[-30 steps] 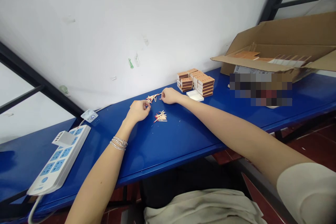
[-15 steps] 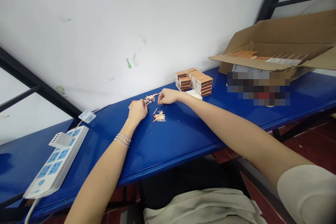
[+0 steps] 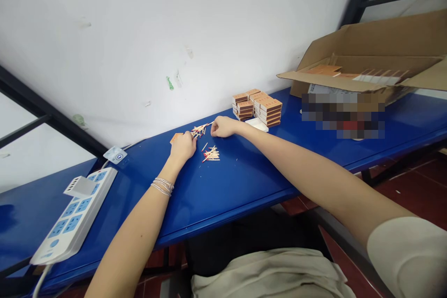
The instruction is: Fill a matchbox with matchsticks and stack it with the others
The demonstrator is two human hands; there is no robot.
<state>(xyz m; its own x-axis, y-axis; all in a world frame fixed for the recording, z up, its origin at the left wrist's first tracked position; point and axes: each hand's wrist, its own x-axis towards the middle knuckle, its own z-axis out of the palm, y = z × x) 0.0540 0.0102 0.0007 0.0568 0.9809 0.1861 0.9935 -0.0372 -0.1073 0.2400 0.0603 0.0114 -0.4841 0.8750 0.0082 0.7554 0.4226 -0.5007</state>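
Observation:
My left hand (image 3: 183,145) is curled over an orange matchbox (image 3: 175,138), whose end shows beyond the knuckles; the rest is hidden by the hand. Against its fingertips lies a loose heap of red-tipped matches (image 3: 199,130). My right hand (image 3: 224,127) is to the right of that heap with thumb and fingers closed together. A pale match end shows beside its fingers, but I cannot make out what is in the pinch. Nearer to me, a second small pile of matches (image 3: 212,154) rests on the blue table (image 3: 216,191), with a single match just beside it.
Stacked matchboxes (image 3: 263,106) stand by the wall, a white tray-like item (image 3: 257,124) in front of them. An open cardboard box (image 3: 377,51) holds more orange boxes at right. A power strip (image 3: 78,214) and a small white device (image 3: 115,154) are at left.
The view has shifted very slightly. Both hands stay in nearly the same places, and the single match by the near pile lies a little farther from it.

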